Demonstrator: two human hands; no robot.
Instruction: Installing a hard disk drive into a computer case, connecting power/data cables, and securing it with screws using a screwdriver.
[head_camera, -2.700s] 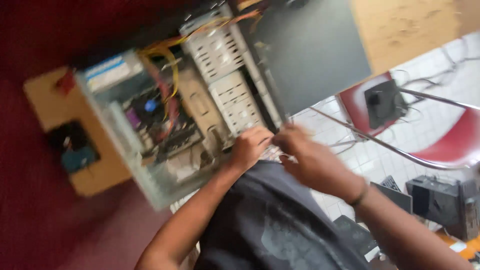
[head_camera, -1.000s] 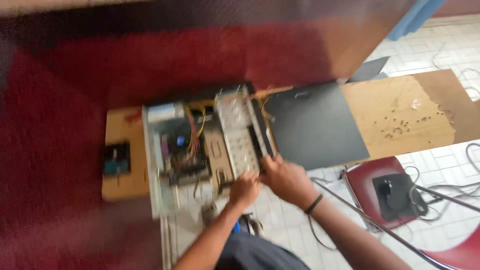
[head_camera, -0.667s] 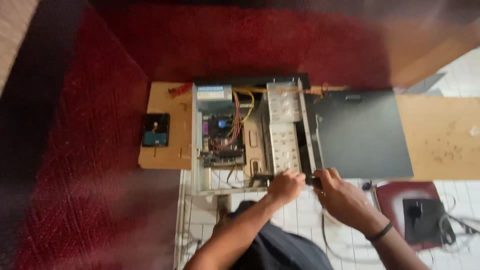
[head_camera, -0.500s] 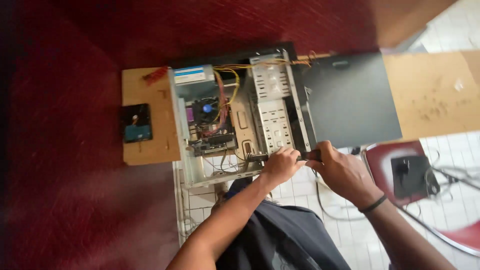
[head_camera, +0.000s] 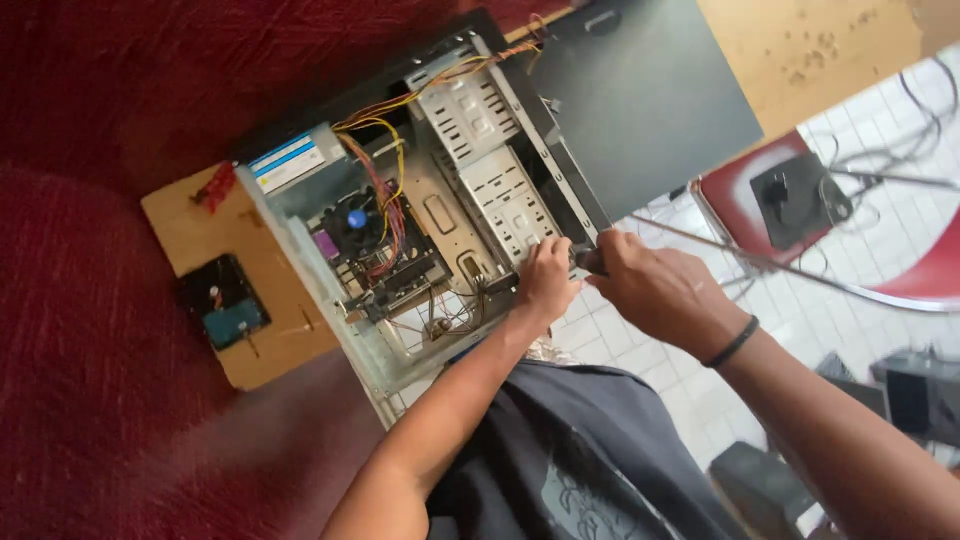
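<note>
Lying open, computer case (head_camera: 300, 230) holds motherboard (head_camera: 385, 265); left hand (head_camera: 548, 280), right hand (head_camera: 650, 290) fingers grip its edge.

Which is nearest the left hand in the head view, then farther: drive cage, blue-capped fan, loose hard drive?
1. Drive cage: right at the left hand, just above its fingers.
2. Blue-capped fan: inside the case, off to the picture's left.
3. Loose hard drive: outside the case, on the board at far left.
</note>
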